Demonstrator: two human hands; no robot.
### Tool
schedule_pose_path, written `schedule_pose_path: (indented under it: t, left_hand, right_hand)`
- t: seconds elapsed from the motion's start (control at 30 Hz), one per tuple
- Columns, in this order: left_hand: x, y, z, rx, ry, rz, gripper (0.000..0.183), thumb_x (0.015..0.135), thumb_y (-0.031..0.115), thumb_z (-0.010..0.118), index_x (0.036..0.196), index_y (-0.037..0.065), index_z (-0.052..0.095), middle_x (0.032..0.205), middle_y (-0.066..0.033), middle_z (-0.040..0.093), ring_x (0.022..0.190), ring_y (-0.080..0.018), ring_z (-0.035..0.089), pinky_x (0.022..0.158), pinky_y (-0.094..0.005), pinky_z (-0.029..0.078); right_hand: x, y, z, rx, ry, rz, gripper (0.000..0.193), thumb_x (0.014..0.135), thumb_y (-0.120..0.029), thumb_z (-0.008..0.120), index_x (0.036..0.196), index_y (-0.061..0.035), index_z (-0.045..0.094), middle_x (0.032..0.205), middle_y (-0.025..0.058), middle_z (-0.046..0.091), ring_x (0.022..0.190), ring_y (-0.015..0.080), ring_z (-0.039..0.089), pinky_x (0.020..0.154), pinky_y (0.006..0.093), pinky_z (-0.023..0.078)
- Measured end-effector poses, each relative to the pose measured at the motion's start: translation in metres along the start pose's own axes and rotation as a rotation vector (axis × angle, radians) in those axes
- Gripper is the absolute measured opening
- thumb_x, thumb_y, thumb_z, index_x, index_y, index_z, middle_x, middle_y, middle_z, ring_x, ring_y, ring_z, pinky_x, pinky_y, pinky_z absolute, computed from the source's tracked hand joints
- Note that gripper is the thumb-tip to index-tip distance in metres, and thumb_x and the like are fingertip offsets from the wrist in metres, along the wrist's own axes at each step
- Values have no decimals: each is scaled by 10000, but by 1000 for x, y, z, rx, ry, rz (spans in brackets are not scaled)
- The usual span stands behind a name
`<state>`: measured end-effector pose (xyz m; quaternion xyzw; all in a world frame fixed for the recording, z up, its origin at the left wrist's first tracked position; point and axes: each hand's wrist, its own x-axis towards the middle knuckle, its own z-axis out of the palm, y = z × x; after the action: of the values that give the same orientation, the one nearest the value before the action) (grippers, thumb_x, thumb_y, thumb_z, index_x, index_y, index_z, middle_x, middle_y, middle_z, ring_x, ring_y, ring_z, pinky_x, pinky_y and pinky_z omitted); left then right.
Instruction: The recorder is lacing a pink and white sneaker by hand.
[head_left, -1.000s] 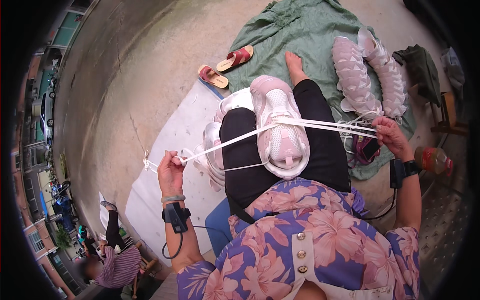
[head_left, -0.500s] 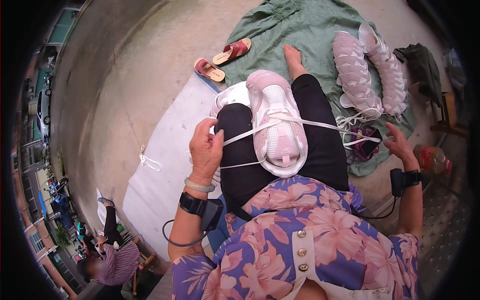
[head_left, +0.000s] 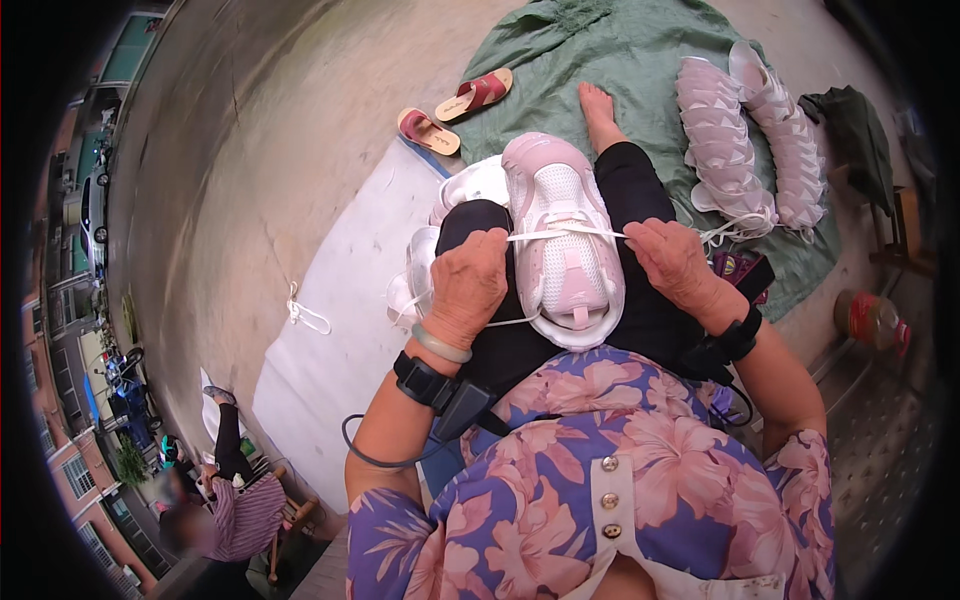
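One lace (head_left: 566, 229) stretches from left hand (head_left: 470, 283) to right hand (head_left: 682, 265) across a shoe (head_left: 568, 290).

Soft, even daylight fills the middle of the view, leaving only faint, loose-edged shadows. The white sheet (head_left: 330, 290) and the pale shoe (head_left: 578, 285) look brightest, while the black trousers (head_left: 628, 180) lose most detail. The fisheye lens bends the buildings (head_left: 85, 475) at the left rim, where they look small and soft. A blurred patch covers the head of the seated person (head_left: 245, 520). Black vignetting swallows the corners, and the right edge is dim.
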<state>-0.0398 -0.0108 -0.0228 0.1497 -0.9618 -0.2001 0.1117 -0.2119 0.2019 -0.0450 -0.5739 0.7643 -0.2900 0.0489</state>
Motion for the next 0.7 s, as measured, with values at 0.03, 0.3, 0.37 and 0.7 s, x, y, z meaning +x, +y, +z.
schedule_pose_path:
  t: [0.03, 0.3, 0.37, 0.7]
  left_hand:
    - [1, -7, 1, 0, 3, -6, 45, 801, 33, 546, 839, 58, 547, 709, -128, 543, 649, -341, 561, 550, -401, 449]
    - [-37, -37, -24, -33, -71, -94, 24, 831, 64, 519, 813, 68, 534, 683, -123, 539, 636, -339, 560, 551, -418, 442]
    - [-56, -55, -31, 27, -21, -86, 52, 824, 51, 516, 851, 71, 555, 710, -127, 569, 655, -336, 574, 565, -406, 455]
    - [-119, -146, -148, 312, 216, -383, 111, 815, 58, 542, 902, 79, 608, 697, -133, 575, 668, -297, 574, 613, -374, 456]
  right_hand:
    - [3, 1, -6, -50, -15, 16, 160, 740, -50, 611, 856, -76, 504, 667, 63, 456, 601, 263, 531, 545, 382, 429]
    - [-39, 22, -39, -131, -46, -40, 215, 760, -77, 633, 954, -78, 540, 651, 67, 443, 545, 252, 512, 468, 359, 399]
    - [-60, 33, -49, -182, -45, -32, 268, 757, -36, 620, 1015, -65, 553, 634, 72, 434, 530, 253, 499, 462, 362, 384]
    - [-342, 222, -176, -275, 276, 510, 265, 895, -32, 509, 1157, -9, 544, 1025, 133, 629, 936, 219, 603, 823, 300, 462]
